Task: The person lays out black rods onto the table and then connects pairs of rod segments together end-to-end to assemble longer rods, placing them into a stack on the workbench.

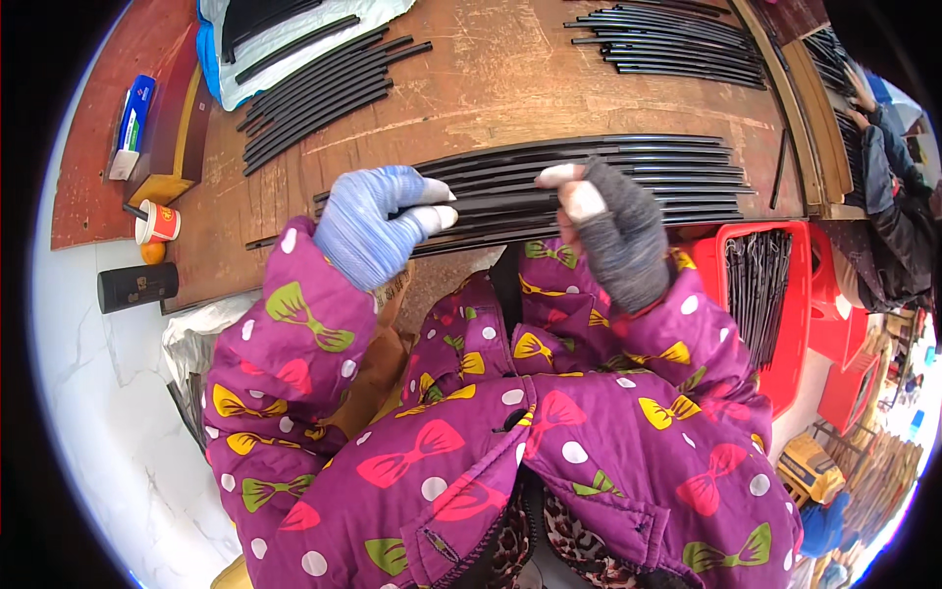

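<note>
The black rod lies crosswise between the two hands, above the row of similar rods along the near edge of the wooden table.

The left hand, in a blue glove, is nearly closed, with thumb and fingers pinched about the rod toward its left part. The right hand, in a dark grey glove, is curled with a small gap between thumb and forefinger, at the right part of the rod. Whether those fingertips press on it cannot be told. The tips of both hands have white coverings.

Handling, as judged: the rod is slim and straight, probably light enough for a fingertip pinch. It shows no sag and is likely stiff. The neighbouring rods have a glossy surface and may slide or roll against one another; the white coverings may help the hold. Fragility cannot be established; whether the rod is hollow cannot be told either.

Recommended hold: one pinch near each end, keeping the rod level and its middle free. Lifting by one end alone would probably let the other tip and disturb the row beneath.
</note>
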The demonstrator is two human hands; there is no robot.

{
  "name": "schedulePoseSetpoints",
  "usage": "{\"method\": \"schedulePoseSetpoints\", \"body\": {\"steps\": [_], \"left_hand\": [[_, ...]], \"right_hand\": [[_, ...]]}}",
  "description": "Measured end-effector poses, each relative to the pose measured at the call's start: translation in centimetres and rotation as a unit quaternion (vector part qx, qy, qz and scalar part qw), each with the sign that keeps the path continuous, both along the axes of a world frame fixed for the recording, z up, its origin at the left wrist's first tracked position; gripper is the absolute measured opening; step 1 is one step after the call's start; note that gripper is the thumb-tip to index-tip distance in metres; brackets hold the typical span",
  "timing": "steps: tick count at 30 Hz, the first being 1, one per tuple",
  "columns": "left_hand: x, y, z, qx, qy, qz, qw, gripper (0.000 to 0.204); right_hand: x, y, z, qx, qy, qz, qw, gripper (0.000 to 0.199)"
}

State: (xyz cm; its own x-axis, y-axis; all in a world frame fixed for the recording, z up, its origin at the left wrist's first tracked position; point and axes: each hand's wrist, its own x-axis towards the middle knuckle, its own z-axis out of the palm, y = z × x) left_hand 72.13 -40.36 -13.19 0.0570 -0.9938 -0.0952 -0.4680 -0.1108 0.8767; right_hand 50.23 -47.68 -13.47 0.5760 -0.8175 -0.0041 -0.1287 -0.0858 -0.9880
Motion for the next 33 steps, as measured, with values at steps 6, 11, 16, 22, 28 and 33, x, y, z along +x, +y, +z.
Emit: {"method": "schedulePoseSetpoints", "body": {"steps": [6,11,16,22,28,33], "left_hand": [[0.7,0.6,-1.6,-0.024,-0.012,-0.010,1.000,0.017],[3.8,1.9,-2.2,0.014,-0.076,0.024,0.997,0.017],[4.0,2.2,-1.7,0.106,-0.041,0.074,0.991,0.015],[5.4,3.4,-2.2,0.168,0.004,0.084,0.982,0.016],[4.5,3.5,-2.5,0.063,-0.013,0.089,0.994,0.015],[5.5,4.2,-3.0,0.117,0.022,0.120,0.986,0.012]], "right_hand": [[-2.0,-1.6,0.2,0.023,-0.008,-0.036,0.999,0.020],[-7.2,-4.9,-0.7,0.042,-0.096,-0.114,0.988,0.021],[-8.7,-4.7,-0.6,0.075,-0.100,-0.143,0.982,0.021],[-10.2,-5.1,-1.0,0.060,-0.065,-0.164,0.982,0.020],[-10.7,-4.8,-2.0,0.044,-0.062,-0.192,0.978,0.017],[-10.5,-4.2,-1.9,0.051,-0.055,-0.168,0.983,0.014]]}}
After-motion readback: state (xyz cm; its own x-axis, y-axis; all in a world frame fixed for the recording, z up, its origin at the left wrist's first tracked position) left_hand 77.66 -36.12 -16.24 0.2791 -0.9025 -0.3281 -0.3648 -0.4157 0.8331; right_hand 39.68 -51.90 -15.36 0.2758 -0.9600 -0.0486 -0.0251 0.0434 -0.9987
